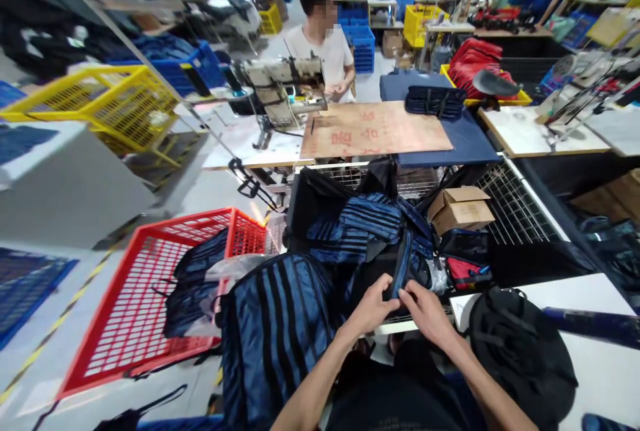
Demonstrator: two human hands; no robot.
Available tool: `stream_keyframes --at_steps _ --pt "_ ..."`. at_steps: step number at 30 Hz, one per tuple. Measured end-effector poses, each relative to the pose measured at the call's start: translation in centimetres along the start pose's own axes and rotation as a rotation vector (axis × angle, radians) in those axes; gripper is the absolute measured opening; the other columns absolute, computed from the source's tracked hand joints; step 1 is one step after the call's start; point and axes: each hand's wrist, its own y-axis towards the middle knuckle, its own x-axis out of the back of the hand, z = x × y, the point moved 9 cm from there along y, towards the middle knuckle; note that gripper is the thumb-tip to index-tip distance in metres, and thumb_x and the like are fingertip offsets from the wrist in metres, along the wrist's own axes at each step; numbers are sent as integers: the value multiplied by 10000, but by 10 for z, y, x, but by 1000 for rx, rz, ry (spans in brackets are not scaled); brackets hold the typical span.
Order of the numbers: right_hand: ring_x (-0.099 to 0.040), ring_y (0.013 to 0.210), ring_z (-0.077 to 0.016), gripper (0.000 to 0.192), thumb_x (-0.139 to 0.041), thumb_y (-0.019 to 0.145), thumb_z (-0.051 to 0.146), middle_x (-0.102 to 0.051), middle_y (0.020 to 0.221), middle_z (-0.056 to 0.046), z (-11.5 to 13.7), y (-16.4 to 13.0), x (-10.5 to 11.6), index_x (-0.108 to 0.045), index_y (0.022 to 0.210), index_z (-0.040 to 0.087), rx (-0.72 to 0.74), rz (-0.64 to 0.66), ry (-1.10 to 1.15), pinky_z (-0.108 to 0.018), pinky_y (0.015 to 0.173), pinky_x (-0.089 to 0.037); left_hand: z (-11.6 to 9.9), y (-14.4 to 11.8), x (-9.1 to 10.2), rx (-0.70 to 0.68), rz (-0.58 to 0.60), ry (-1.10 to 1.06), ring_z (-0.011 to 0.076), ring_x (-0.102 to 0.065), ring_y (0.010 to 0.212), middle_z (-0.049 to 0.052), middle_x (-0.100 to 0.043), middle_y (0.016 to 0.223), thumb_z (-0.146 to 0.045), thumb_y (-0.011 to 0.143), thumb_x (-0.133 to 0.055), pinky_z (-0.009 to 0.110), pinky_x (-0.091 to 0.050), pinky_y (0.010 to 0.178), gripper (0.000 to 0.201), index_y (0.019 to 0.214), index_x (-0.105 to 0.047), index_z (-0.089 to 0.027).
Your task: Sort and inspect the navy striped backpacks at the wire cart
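Observation:
My left hand (371,305) and my right hand (428,311) are close together at the near edge of a wire-frame bin. Thumbs and fingers of both are pinched on the near end of a blue-and-black bag piece (403,264). Its far end lies on a heap of striped blue bag pieces (371,217) in the bin. The fingers partly cover the gripped edge, so its details are hidden. Left of my hands stands a large blue backpack (280,324) with black stripes. To the right, a round black fabric bundle (520,351) rests on a white tabletop (600,364).
A red crate (145,231) with dark blue pieces stands on the left. A small cardboard box (463,207) sits on the bin's right side. Beyond are a sewing machine (285,81), a cardboard sheet (375,129) on a table, and a seated person (320,44) in a white shirt.

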Motion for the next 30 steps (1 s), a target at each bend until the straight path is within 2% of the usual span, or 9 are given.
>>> stream_keyframes --at_steps 4,7,10,12,14,19,22,24,30 --pt "-731 1210 -279 280 -535 1150 450 -776 1294 -97 48 -13 70 -728 1279 294 391 -133 -189 -472 1075 -579 -31 -38 1 -34 96 62 210 -511 959 -20 -559 967 -325 819 -769 337 -446 899 271 947 -550 -230" --pt "-472 1592 -352 584 -736 1048 518 -580 1664 -134 65 -6 106 -609 1579 313 578 -101 -350 -611 1312 -371 -52 -63 -4 -51 210 125 190 -462 885 -31 -521 933 -327 803 -797 316 -397 818 298 946 -555 -228" --pt "-576 1472 -351 605 -857 914 641 -722 1451 -115 57 2 117 -742 1393 290 562 162 -338 -550 1248 -424 -63 -90 -7 -34 320 96 171 -447 848 -45 -508 907 -355 811 -828 300 -372 781 310 934 -576 -221" --pt "-696 1164 -285 475 -883 866 672 -773 1118 -47 45 -6 110 -809 1098 263 482 435 -238 -399 1032 -523 -63 -106 -2 -9 333 26 172 -484 861 -42 -544 921 -426 835 -844 293 -389 782 331 953 -619 -213" --pt "-654 905 -207 426 -899 850 639 -697 915 13 33 -22 102 -764 901 238 365 634 -107 -293 810 -484 -57 -117 7 -2 303 -29 179 -529 876 -34 -587 934 -478 851 -842 290 -414 783 352 978 -655 -209" --pt "-524 800 -145 321 -886 848 448 -586 853 61 25 -37 97 -670 916 220 161 696 138 -241 700 -382 -51 -111 50 -97 -61 62 190 -585 884 -26 -621 870 -293 872 -745 299 -461 825 147 873 -626 -209" --pt "-527 845 -157 317 -866 847 439 -598 905 45 37 -29 99 -660 945 219 166 626 204 -250 738 -417 -71 -102 94 -242 -427 292 200 -627 910 -5 -655 908 -155 897 -625 316 -493 866 71 896 -620 -226" --pt "-537 852 -166 384 -881 831 513 -601 912 36 51 -23 105 -652 928 221 187 552 248 -262 750 -440 -90 -101 118 -344 -608 518 213 -657 967 17 -688 961 -66 891 -548 327 -516 907 209 957 -650 -237" --pt "-610 852 -194 375 -793 946 576 -652 900 1 99 -1 138 -662 891 229 367 210 155 -297 776 -485 -110 -98 154 -342 -781 1154 238 -715 942 73 -736 984 -15 953 -510 298 -534 739 364 1203 -694 -205"
